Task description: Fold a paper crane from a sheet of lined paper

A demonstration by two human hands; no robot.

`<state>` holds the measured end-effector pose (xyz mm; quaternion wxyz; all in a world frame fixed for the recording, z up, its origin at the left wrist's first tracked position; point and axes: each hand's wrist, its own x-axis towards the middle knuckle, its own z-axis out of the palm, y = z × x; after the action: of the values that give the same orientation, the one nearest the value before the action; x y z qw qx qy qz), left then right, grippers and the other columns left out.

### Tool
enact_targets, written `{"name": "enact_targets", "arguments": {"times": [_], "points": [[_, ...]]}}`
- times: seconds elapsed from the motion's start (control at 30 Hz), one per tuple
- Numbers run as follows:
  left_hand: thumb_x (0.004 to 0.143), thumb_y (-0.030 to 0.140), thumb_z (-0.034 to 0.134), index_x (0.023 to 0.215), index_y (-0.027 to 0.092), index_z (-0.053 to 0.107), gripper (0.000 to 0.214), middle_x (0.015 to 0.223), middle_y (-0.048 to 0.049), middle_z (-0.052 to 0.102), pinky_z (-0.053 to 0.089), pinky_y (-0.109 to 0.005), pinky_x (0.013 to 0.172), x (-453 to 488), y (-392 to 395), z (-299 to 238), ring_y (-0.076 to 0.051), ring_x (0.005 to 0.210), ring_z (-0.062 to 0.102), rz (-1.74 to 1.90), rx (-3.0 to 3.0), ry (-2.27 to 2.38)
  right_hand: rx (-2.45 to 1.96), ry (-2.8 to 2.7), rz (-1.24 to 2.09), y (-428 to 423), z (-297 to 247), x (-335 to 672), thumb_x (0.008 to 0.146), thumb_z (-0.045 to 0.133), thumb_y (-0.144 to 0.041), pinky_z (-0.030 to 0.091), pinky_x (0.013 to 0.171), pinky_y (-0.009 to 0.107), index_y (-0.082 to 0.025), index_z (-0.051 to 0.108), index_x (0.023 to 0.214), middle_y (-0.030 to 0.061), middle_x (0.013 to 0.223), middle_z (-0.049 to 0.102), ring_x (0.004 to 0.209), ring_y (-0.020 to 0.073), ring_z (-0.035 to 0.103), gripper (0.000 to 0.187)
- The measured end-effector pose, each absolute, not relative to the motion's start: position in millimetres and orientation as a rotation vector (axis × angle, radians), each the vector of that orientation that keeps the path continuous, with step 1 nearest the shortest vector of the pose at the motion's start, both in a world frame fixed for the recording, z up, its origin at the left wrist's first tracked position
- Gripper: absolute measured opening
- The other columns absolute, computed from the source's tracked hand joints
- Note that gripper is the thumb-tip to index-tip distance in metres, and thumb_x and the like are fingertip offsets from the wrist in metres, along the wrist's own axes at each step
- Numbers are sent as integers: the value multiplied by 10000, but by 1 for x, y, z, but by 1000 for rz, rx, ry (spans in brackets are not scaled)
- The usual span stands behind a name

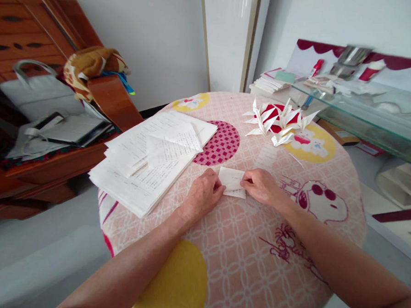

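A small folded piece of white paper [232, 182] lies on the round table's patterned pink cloth [238, 253]. My left hand [204, 194] pinches its left edge with curled fingers. My right hand [260, 186] pinches its right edge in the same way. Both hands rest on the cloth near the table's middle. Several finished white paper cranes [277, 121] sit together at the far right of the table.
A stack of printed white sheets [147, 158] covers the table's left side. A wooden bench [54, 162] with a grey bag [40, 91] and papers stands to the left. A glass shelf [368, 113] with small items runs along the right.
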<state>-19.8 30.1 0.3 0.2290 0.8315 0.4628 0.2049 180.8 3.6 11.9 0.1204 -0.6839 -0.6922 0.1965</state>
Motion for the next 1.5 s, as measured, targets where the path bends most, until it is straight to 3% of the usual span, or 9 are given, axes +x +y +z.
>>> {"name": "enact_targets", "arguments": {"times": [0.43,0.8,1.03,1.5], "points": [[812,152,634,632,166,528,210,773,-20,574,424,-259,643,-19,31,0,-126,674,537,530,2299,1319,-2060,-2035,507,1,16,175,850,542,-190,347,636,272,-165,724,772,69,751,725,693,170,608,199],[688,33,607,696,154,685,144,855,-22,636,465,-216,627,-41,48,10,-109,694,597,436,2238,1061,-2043,-2053,464,1,11,177,851,536,-198,353,630,274,-168,734,779,76,761,733,688,173,615,212],[764,136,635,682,153,684,97,818,-24,640,442,-244,640,-40,48,8,-123,689,597,460,2241,1143,-2041,-2047,470,1,11,177,841,531,-193,355,637,276,-167,731,773,79,767,731,707,180,623,213],[753,91,596,600,155,569,168,788,-32,623,414,-259,617,-30,39,3,-121,647,544,508,2325,1255,-2076,-2042,467,2,12,176,844,543,-211,345,621,280,-172,741,782,82,778,741,712,185,631,211]]}}
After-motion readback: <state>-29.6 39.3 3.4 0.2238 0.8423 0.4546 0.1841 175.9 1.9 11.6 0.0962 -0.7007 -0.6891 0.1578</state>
